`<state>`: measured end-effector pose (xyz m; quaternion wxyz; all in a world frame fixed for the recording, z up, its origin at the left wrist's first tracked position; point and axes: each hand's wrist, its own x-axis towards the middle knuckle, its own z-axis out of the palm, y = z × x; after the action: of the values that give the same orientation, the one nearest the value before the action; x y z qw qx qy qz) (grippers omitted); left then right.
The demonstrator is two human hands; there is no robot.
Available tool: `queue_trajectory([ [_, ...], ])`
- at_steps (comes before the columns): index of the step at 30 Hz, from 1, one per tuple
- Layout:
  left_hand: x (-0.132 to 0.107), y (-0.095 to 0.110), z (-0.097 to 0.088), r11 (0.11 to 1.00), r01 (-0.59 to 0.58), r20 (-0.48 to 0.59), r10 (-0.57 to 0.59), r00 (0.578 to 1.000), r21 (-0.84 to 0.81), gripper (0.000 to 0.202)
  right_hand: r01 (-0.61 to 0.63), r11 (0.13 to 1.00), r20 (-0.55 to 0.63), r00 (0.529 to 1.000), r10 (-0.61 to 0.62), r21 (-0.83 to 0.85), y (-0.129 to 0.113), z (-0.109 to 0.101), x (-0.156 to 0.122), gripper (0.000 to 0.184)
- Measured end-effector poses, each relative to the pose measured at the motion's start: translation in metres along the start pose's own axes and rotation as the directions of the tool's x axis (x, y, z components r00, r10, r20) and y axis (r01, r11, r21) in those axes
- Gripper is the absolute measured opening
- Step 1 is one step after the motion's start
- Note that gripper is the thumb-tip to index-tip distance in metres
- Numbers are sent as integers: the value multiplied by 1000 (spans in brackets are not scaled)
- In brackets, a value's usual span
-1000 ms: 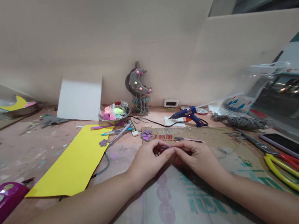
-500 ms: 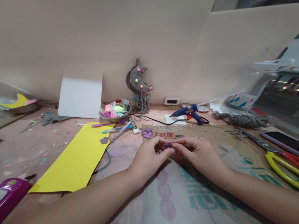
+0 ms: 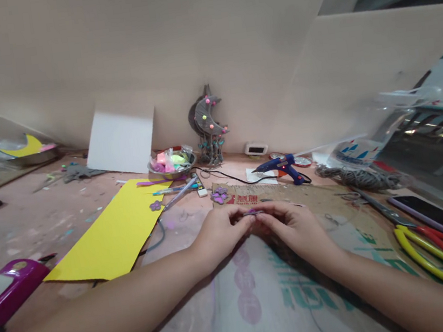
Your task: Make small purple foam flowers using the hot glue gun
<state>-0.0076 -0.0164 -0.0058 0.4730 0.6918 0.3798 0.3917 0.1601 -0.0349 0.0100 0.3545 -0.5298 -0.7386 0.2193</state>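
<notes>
- Centrally, just under mid-frame: small purple piece (image 3: 253, 212), mostly hidden by fingers; outline not readable.
- Left hand (image 3: 219, 235) comes in from lower left, right hand (image 3: 299, 225) from lower right; their fingertips nearly meet at the piece.
- Key relation: piece lies between the two grips, right of the left one, left of the right one. Neither hand clearly nearer; both appear to touch it.
- Piece shows as a thin, edge-on strip. Visible long axis runs roughly side to side, from one grip toward the other.
- Grip, both hands: thumb and fingers closed together, pinching the piece at opposite ends. Curled fingers behind not visible.
- Just beyond, slightly left: purple flower shape (image 3: 219, 195) flat on cardboard (image 3: 337, 192).
- Farther off, right of centre: blue glue gun (image 3: 281, 168) on the table (image 3: 49, 221), nozzle pointing left.
</notes>
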Motion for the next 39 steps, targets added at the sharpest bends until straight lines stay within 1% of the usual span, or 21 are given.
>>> queue_trajectory([
  [2, 1, 0, 0, 1000, 15, -6, -15, 1000, -18, 19, -32, 995, 8, 999, 32, 95, 1, 1, -1, 25],
  [4, 1, 1, -1, 999, 39, -10, -39, 999, -26, 21, -77, 987, -18, 997, 80, 142, 2, 2, -1, 23],
  [7, 1, 1, -1, 997, 71, -30, -72, 997, -27, 22, -115, 991, -65, 991, 119, 73, 3, 0, -1, 17],
  [10, 1, 2, -1, 996, 84, -62, -85, 994, -18, 20, -91, 996, -77, 993, 89, -20, 3, -2, -2, 20],
  [13, 1, 2, 0, 997, 76, -50, -76, 996, -6, 18, -52, 998, -71, 996, 50, -28, 1, -3, -3, 22],
  [17, 0, 2, 0, 999, 52, 7, -52, 999, 7, 17, -37, 998, -62, 997, 40, 48, 0, 0, -3, 20],
  [20, -1, 3, 0, 1000, 16, 18, -17, 1000, 20, 16, -28, 993, -67, 997, 36, 113, 2, 2, -3, 19],
  [26, -1, 4, -1, 995, -98, 75, 98, 992, -5, 17, -11, 989, -11, 1000, 13, 147, -1, 2, -5, 17],
  [29, -1, 5, -1, 993, -119, 78, 120, 990, -20, 18, -12, 982, -8, 1000, 14, 190, -3, 3, -5, 17],
  [32, -1, 3, 0, 996, -88, 63, 89, 994, -4, 19, -29, 968, -18, 999, 34, 248, -1, 4, -5, 16],
  [34, -1, 1, 0, 999, -42, 45, 42, 998, 0, 20, -24, 969, -26, 999, 32, 246, 2, 4, -5, 14],
  [36, 0, 0, 0, 1000, 5, 19, -5, 1000, -9, 20, 2, 981, -31, 1000, 4, 193, 4, 4, -4, 16],
  [38, 0, -1, 0, 999, 41, 4, -41, 999, -32, 20, 37, 992, -48, 998, -31, 117, 6, 2, -3, 24],
  [39, 0, -1, 0, 997, 53, 5, -53, 999, -46, 20, 45, 996, -59, 997, -41, 78, 6, 1, -2, 25],
])
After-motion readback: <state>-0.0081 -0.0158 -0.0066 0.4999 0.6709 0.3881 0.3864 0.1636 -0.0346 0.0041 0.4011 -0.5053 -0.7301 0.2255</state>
